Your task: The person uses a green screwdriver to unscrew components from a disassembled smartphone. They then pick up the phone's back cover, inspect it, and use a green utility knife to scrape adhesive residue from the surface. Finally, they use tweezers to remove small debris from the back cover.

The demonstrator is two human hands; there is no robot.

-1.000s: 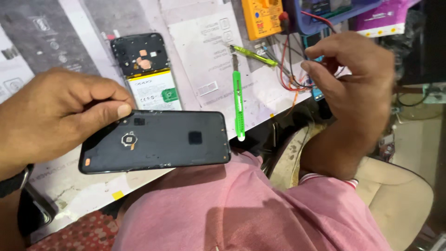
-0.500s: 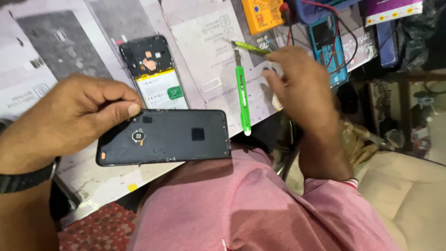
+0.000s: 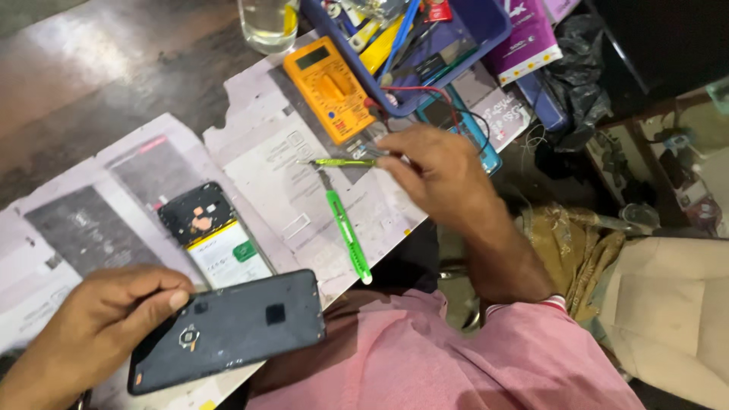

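My left hand (image 3: 99, 319) grips a dark phone back cover (image 3: 228, 330) by its left end and holds it flat over the table's near edge, above my pink shirt. My right hand (image 3: 437, 178) reaches across the paper sheets, its fingertips pinched on the end of a thin yellow-green screwdriver (image 3: 342, 162) lying just below a yellow multimeter (image 3: 328, 87). An opened phone (image 3: 216, 239) with its battery showing lies on the paper between my hands. A long green knife-like tool (image 3: 345, 231) rests to the left of my right wrist.
A blue tray (image 3: 486, 30) of tools stands at the back, with red and black leads (image 3: 425, 95) trailing from it. A glass (image 3: 267, 19) stands at the far edge. A blue-cased phone (image 3: 471, 125) lies beneath my right hand. Printed sheets (image 3: 114, 197) cover the dark table.
My right hand left the wires at the right and came down onto the thin yellow-green screwdriver. My left hand still holds the back cover. The view tilted up, showing more of the table.
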